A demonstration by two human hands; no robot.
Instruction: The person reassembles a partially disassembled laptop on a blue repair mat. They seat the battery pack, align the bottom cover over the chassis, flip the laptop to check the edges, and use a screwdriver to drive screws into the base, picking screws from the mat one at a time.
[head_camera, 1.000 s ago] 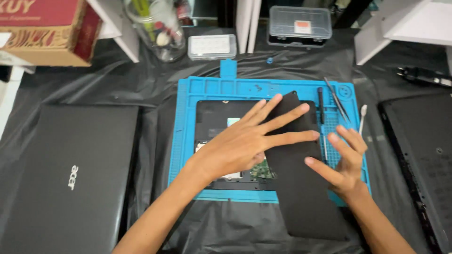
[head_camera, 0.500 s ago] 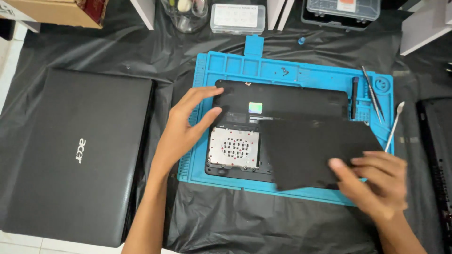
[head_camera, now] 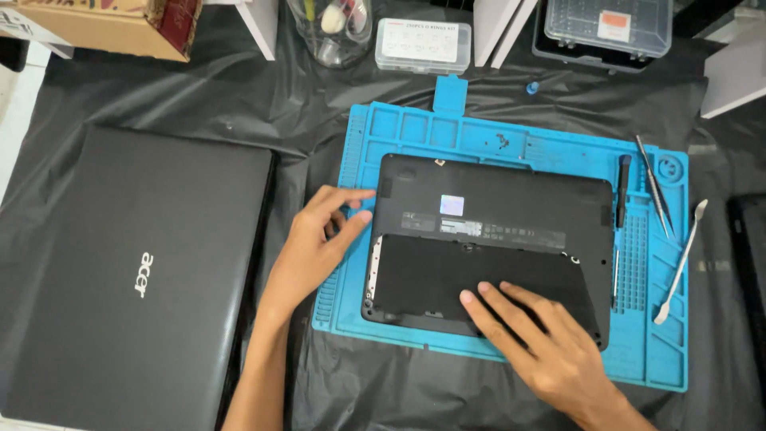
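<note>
Laptop [head_camera: 495, 223], upside down, lies on a blue mat [head_camera: 511, 132] on the table. Right hand [head_camera: 550, 343] presses flat, fingers [head_camera: 499, 307] spread and holding nothing, on the black cover panel [head_camera: 431, 275] seated in the base. Left hand [head_camera: 319, 239] rests on the mat just off the laptop's edge, fingers [head_camera: 351, 219] loosely curled, empty. Beyond the right fingers lie a screwdriver [head_camera: 622, 191], tweezers [head_camera: 654, 185] and a spudger [head_camera: 682, 259]. Another closed laptop [head_camera: 128, 279] sits behind the left wrist.

Left hand [head_camera: 315, 239] curled, fingers bent; right hand [head_camera: 542, 343] flat, fingers spread.
</note>
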